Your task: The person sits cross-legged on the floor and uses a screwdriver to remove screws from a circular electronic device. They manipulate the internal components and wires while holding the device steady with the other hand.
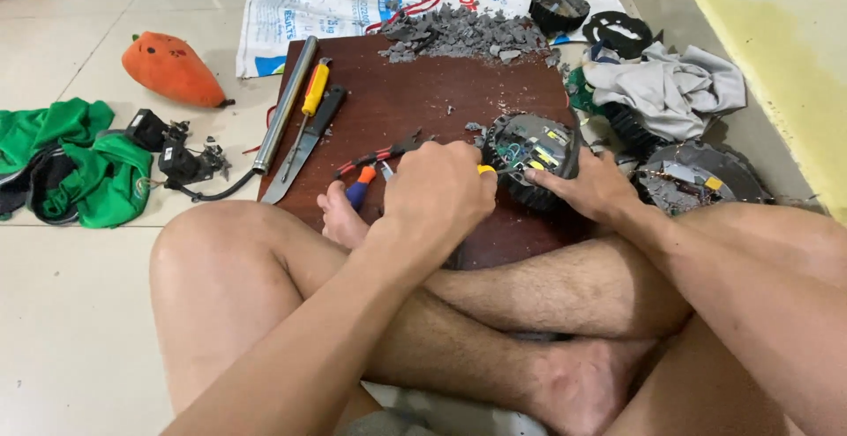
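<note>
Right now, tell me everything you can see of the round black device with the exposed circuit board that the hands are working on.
The round black device with the exposed circuit board sits tilted on the dark brown wooden board, open face toward the camera. Its rim looks like ribbed black plastic; inside are a greenish board, yellow parts and thin wires. The right hand grips its right side. The left hand presses a yellow-handled tool to its left edge; the tip is hidden. Grey rubble lies behind it.
</note>
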